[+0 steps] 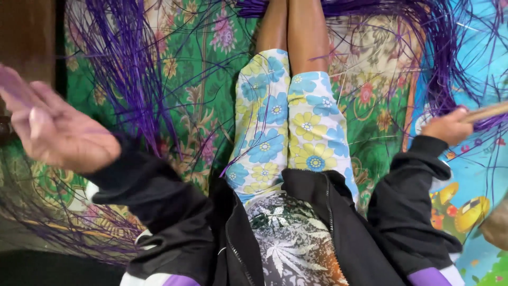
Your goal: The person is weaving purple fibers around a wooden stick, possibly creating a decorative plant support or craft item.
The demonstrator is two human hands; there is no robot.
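The left hand (55,130) is spread open, blurred, holding nothing, purple strands (132,79) fanned just beyond its fingers; they could tangle, I judge, or snag the flowered shorts (286,127); the right hand (448,127) is closed around a pale stick (487,112), strands looping above it; no packages or labels show.

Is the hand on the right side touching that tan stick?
Touching. The head view shows the right hand closed around the near end of the tan stick, which pokes out past the fingers among the purple strands.
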